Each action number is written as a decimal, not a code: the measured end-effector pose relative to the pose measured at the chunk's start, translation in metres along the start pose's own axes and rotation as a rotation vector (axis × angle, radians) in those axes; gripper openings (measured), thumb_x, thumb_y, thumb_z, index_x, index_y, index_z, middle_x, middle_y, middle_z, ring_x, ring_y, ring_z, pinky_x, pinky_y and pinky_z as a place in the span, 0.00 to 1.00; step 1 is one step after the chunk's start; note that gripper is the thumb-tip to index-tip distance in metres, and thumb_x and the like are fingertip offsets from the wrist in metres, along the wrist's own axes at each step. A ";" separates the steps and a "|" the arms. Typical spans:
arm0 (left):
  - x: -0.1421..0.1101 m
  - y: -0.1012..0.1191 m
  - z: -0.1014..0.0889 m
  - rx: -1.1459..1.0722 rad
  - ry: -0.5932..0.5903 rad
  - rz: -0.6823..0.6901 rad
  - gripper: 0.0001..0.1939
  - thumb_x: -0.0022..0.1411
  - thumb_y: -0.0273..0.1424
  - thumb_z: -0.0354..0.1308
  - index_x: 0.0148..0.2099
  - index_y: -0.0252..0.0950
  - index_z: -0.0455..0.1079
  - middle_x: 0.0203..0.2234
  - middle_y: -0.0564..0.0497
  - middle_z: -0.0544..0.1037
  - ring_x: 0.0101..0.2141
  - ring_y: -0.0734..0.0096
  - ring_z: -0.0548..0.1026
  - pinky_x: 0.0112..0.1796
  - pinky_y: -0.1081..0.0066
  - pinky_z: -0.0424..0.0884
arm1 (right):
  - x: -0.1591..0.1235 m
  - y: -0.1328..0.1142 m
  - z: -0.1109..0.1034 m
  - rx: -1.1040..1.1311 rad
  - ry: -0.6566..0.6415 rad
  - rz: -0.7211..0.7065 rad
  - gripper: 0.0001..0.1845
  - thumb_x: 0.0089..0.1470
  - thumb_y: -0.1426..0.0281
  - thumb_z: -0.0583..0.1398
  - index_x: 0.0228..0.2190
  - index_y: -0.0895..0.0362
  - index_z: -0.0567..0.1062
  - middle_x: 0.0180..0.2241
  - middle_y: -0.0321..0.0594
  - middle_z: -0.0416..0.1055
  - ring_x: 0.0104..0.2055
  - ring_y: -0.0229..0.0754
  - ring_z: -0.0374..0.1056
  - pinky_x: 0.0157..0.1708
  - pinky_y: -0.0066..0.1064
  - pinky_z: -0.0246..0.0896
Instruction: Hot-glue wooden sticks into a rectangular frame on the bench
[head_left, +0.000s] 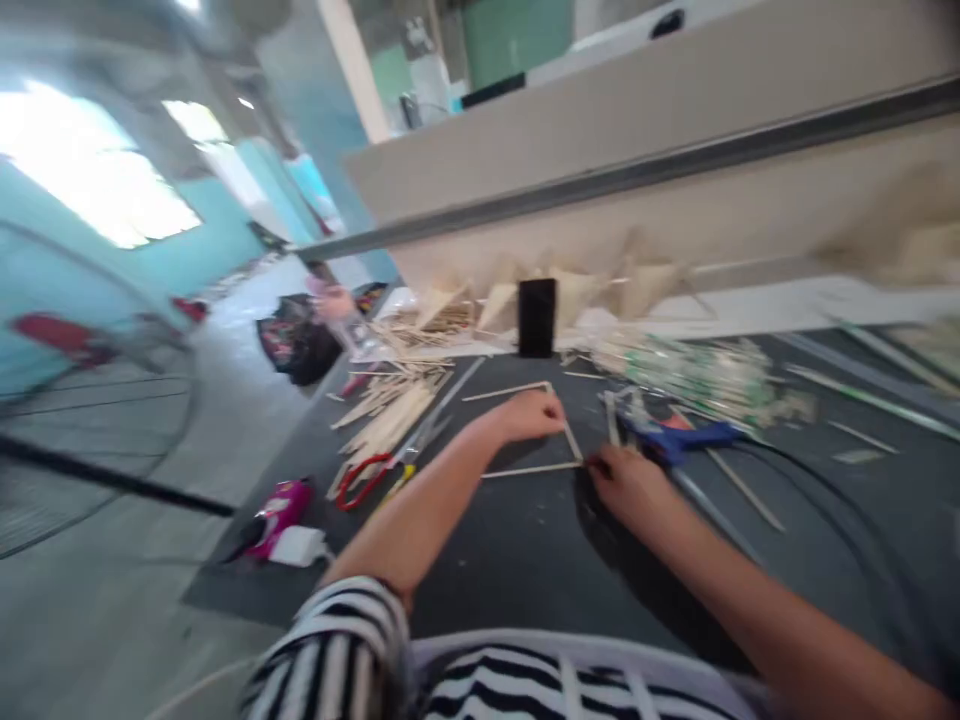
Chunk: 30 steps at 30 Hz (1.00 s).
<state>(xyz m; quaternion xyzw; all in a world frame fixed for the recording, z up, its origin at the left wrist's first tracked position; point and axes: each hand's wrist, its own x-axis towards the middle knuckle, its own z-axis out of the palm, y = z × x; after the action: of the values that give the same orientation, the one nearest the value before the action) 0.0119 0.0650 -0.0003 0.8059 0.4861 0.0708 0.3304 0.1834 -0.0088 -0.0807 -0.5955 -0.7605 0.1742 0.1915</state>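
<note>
Three thin sticks [532, 469] meet at two corners on the dark bench [502, 565], open to the left. The fingers of the left hand [529, 412] pinch the side stick [573, 440]; those of the right hand [624, 480] touch the lower corner, their grip too blurred to tell. One blue glue gun [686, 441] lies at right, one pair of red-handled scissors [363, 481] at left, beside one pile of loose sticks [396, 412].

Dark tabletop [510, 570]: loose pale sticks [397, 410], three-sided stick frame [532, 470], red-handled scissors [390, 460], blue glue gun [694, 437].
</note>
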 end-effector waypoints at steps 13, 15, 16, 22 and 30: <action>-0.046 -0.040 0.038 0.179 0.192 0.137 0.04 0.60 0.31 0.55 0.35 0.37 0.69 0.30 0.51 0.72 0.35 0.67 0.69 0.37 0.69 0.64 | 0.015 -0.024 0.005 0.105 0.047 -0.032 0.09 0.52 0.80 0.55 0.29 0.59 0.75 0.31 0.43 0.74 0.36 0.40 0.69 0.38 0.29 0.61; -0.046 -0.041 0.040 0.211 0.204 0.153 0.04 0.60 0.31 0.54 0.35 0.37 0.69 0.31 0.50 0.72 0.36 0.66 0.69 0.38 0.69 0.63 | 0.015 -0.024 0.006 0.114 0.062 -0.035 0.09 0.52 0.80 0.55 0.29 0.58 0.75 0.30 0.42 0.74 0.35 0.40 0.69 0.38 0.29 0.61; -0.046 -0.042 0.041 0.219 0.207 0.160 0.04 0.61 0.31 0.54 0.36 0.36 0.69 0.31 0.50 0.72 0.36 0.66 0.69 0.38 0.68 0.63 | 0.016 -0.024 0.007 0.117 0.070 -0.035 0.09 0.52 0.79 0.56 0.29 0.58 0.75 0.30 0.42 0.74 0.35 0.40 0.68 0.38 0.29 0.61; -0.047 -0.044 0.044 0.235 0.225 0.182 0.07 0.63 0.30 0.51 0.35 0.36 0.69 0.31 0.49 0.72 0.35 0.66 0.69 0.39 0.67 0.63 | 0.015 -0.023 0.007 0.123 0.076 -0.020 0.07 0.53 0.78 0.57 0.30 0.58 0.75 0.30 0.41 0.73 0.34 0.39 0.68 0.37 0.28 0.61; -0.047 -0.041 0.046 0.279 0.223 0.183 0.08 0.64 0.29 0.50 0.35 0.35 0.68 0.30 0.49 0.72 0.35 0.65 0.68 0.38 0.66 0.63 | 0.016 -0.029 0.002 0.127 0.042 0.035 0.07 0.52 0.79 0.57 0.30 0.59 0.76 0.30 0.42 0.74 0.36 0.39 0.68 0.38 0.28 0.60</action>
<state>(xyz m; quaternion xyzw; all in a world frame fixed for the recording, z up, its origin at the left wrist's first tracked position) -0.0227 0.0169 -0.0508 0.8719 0.4495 0.1213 0.1518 0.1549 -0.0001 -0.0667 -0.5989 -0.7333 0.2127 0.2417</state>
